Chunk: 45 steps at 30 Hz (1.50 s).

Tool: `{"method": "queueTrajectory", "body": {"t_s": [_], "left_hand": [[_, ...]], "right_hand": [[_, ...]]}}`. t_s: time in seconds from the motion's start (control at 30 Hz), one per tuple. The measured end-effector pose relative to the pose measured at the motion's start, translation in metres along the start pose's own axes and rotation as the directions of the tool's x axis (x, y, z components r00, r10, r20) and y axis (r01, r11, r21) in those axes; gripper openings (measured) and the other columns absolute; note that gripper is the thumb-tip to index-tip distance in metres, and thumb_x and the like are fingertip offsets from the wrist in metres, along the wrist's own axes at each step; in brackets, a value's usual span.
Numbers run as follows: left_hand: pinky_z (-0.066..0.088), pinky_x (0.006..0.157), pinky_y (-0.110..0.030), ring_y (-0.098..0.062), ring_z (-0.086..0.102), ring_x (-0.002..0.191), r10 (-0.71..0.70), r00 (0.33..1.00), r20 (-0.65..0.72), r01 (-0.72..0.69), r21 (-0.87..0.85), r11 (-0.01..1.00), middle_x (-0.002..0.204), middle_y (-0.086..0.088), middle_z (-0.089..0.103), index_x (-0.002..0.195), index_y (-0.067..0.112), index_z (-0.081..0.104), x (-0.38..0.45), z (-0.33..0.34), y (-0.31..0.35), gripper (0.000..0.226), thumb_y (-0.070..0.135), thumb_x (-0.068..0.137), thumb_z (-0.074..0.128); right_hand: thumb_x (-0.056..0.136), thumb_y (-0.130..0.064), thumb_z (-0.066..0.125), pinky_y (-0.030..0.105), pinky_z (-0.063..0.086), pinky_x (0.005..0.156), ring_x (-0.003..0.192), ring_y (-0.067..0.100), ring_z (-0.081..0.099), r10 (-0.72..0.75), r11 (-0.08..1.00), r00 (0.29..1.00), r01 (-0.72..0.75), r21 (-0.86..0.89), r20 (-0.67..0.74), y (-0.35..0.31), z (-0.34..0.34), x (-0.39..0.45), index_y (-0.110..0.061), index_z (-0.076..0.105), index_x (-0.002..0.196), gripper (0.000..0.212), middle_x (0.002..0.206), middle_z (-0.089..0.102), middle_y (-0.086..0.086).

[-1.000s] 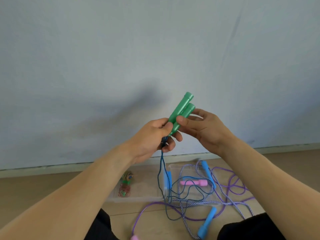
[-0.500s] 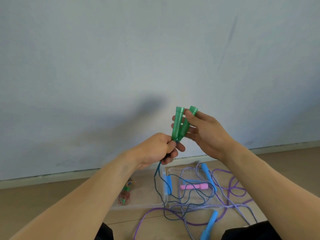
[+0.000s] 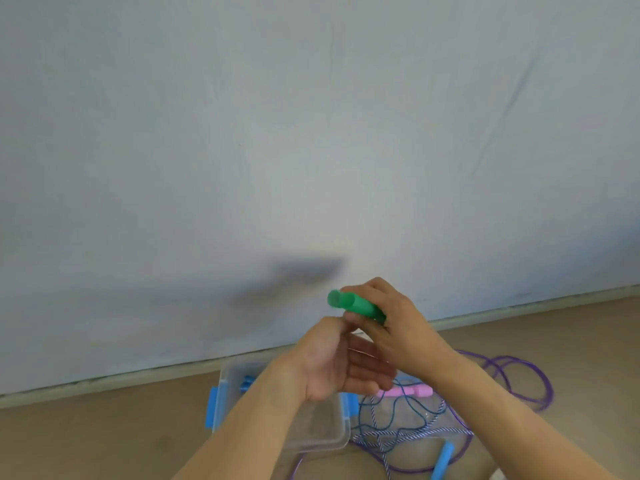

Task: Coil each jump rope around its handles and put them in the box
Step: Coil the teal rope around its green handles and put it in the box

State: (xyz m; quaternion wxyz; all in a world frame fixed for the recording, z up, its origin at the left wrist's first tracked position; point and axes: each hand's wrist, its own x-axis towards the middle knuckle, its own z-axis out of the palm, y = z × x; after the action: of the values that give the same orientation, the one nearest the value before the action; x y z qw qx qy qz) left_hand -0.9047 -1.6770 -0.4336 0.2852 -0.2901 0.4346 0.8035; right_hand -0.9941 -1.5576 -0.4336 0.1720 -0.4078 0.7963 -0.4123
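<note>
The right hand (image 3: 391, 327) grips green handles (image 3: 356, 304) pointing up-left; left hand (image 3: 332, 362) fingers loosely curled, empty. One clear box (image 3: 322, 431) below.

Soft, even daylight fills the scene, no glare. The hands (image 3: 349, 355) are smeared by motion blur and throw a dim, blurred shadow on the wall (image 3: 311, 133) — so light perhaps comes from the right. The skirting line bends slightly — wide-angle distortion.

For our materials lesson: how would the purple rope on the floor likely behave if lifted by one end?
The purple rope lies in loose, curving loops, so it is probably floppy and would dangle. It crosses the striped rope and the blue cord, so it may well snag and drag them along.
</note>
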Motion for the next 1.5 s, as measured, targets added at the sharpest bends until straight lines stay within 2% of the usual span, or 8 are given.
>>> {"method": "queueTrajectory", "body": {"t_s": [0.17,0.3,0.47,0.57,0.77,1.13,1.37,1.5], "left_hand": [[0.059,0.05,-0.031,-0.041,0.07,0.088,-0.059,0.959,0.278,0.083,-0.076,0.994,0.119,-0.033,0.06,0.125,-0.006,0.058,-0.019,-0.044,-0.013,0.081,0.064,0.094,0.033],[0.057,0.044,-0.032,-0.038,0.072,0.069,0.028,0.962,0.272,0.02,-0.171,0.985,0.093,-0.025,0.067,0.104,-0.004,0.07,-0.035,-0.04,-0.019,0.082,0.069,0.092,0.035],[0.056,0.052,-0.023,-0.027,0.073,0.076,0.049,0.943,0.329,-0.093,0.118,0.989,0.106,-0.02,0.067,0.124,-0.003,0.054,-0.065,-0.027,-0.031,0.068,0.055,0.095,0.035],[0.047,0.045,-0.018,-0.011,0.065,0.054,-0.005,0.941,0.338,-0.132,0.381,0.915,0.088,-0.011,0.072,0.116,-0.002,0.054,-0.08,-0.01,-0.038,0.033,0.024,0.103,0.038],[0.039,0.048,-0.02,-0.013,0.046,0.053,0.034,0.955,0.296,-0.165,0.429,0.888,0.072,-0.005,0.045,0.101,0.009,0.059,-0.082,-0.014,-0.045,0.011,0.017,0.097,0.054],[0.033,0.045,-0.02,-0.013,0.042,0.049,0.086,0.964,0.25,-0.185,0.407,0.895,0.063,-0.001,0.045,0.079,0.013,0.057,-0.082,0.011,-0.04,0.036,0.045,0.095,0.055],[0.024,0.043,-0.018,-0.004,0.03,0.042,0.254,0.903,0.346,-0.314,0.127,0.941,0.055,0.008,0.034,0.074,0.02,0.052,-0.083,0.023,-0.025,0.035,0.05,0.091,0.053],[0.02,0.039,-0.017,-0.002,0.03,0.039,0.336,0.889,0.311,-0.323,-0.092,0.942,0.053,0.01,0.032,0.072,0.02,0.054,-0.079,0.03,-0.018,0.036,0.052,0.088,0.056]], "right_hand": [[0.096,-0.02,0.058,0.019,0.044,0.081,0.088,0.008,0.053,0.02,0.994,0.98,0.002,-0.111,0.197,-0.012,0.019,-0.021,-0.044,0.052,0.136,0.047,0.101,0.047,-0.008],[0.093,-0.022,0.064,0.009,0.033,0.081,0.092,0.009,0.042,-0.041,0.988,0.979,0.069,-0.14,0.199,-0.029,0.024,-0.04,-0.035,0.049,0.142,0.052,0.103,0.044,-0.008],[0.095,-0.018,0.059,0.016,0.031,0.083,0.105,0.011,0.033,-0.038,0.949,0.939,0.141,-0.283,0.342,-0.045,0.012,-0.071,-0.024,0.035,0.15,0.06,0.12,0.037,-0.002],[0.09,-0.002,0.056,0.021,0.036,0.093,0.115,0.012,0.036,0.006,0.942,0.922,0.124,-0.311,0.387,-0.052,0.013,-0.082,-0.02,0.032,0.151,0.068,0.128,0.037,-0.001],[0.083,-0.003,0.07,0.022,0.05,0.066,0.064,0.008,0.061,0.104,0.99,0.943,-0.128,0.056,0.316,-0.054,-0.034,-0.078,-0.019,0.068,0.111,0.033,0.081,0.071,-0.002],[0.091,-0.019,0.068,0.023,0.044,0.058,0.063,0.014,0.052,0.069,0.952,0.986,-0.11,0.284,0.152,-0.06,-0.044,-0.075,-0.014,0.077,0.095,0.011,0.067,0.068,0.0],[0.087,-0.011,0.061,0.027,0.038,0.063,0.066,0.017,0.046,0.155,0.596,0.968,-0.25,0.763,0.196,-0.056,-0.056,-0.07,-0.004,0.071,0.109,0.025,0.077,0.062,0.005],[0.088,-0.021,0.065,0.026,0.033,0.058,0.059,0.014,0.04,0.232,0.669,0.965,-0.248,0.7,0.12,-0.06,-0.047,-0.067,-0.01,0.075,0.094,0.017,0.071,0.06,0.002]]}}
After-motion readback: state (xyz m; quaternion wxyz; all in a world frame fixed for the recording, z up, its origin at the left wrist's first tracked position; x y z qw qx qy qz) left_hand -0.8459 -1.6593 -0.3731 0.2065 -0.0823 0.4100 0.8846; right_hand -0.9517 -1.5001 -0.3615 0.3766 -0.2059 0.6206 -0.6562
